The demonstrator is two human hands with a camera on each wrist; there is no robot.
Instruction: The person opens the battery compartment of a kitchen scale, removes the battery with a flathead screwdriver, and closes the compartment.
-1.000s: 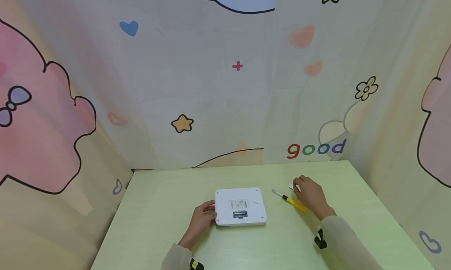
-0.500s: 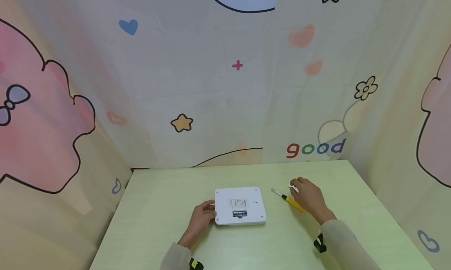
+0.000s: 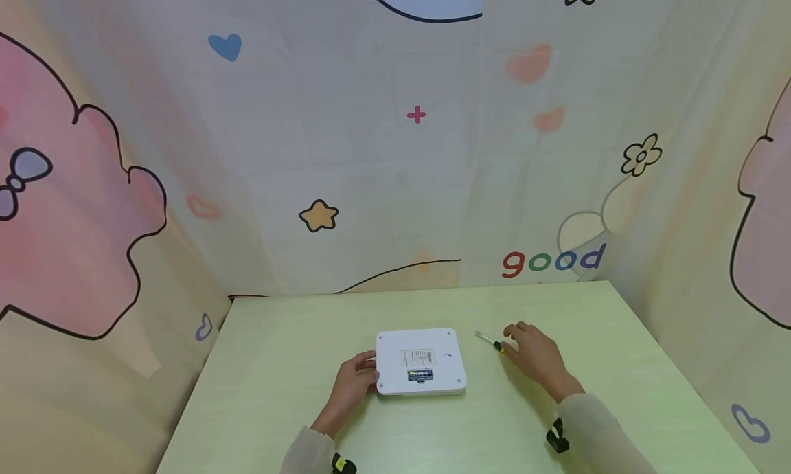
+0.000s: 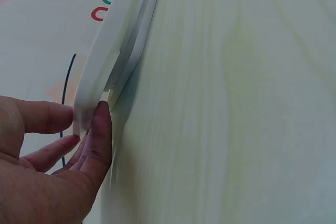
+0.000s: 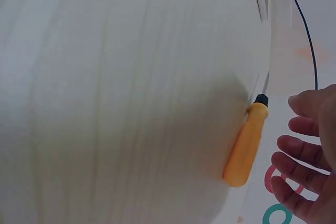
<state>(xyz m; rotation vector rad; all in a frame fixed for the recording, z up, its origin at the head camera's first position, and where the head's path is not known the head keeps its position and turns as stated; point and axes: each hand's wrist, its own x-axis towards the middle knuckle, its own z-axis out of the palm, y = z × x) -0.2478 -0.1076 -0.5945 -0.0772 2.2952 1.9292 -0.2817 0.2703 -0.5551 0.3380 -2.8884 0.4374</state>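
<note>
A flat white device, which looks like a kitchen scale turned underside up, lies mid-table. Its uncovered battery slot shows dark blue batteries below a printed label. My left hand pinches the scale's left edge; in the left wrist view the fingers reach both of its faces. To the right, my right hand hovers over a yellow-handled screwdriver, hiding most of its handle in the head view. The right wrist view shows those fingers loosely bent, apart from the handle, with nothing seen between them.
The pale green table ends at a printed curtain behind and at both sides. The screwdriver's metal shaft points toward the scale. Black straps with small devices sit at both cuffs.
My right hand has moved slightly left and toward me, over the screwdriver handle. The small white piece seen at its fingertips earlier is out of sight. My left hand and the scale stay put.
</note>
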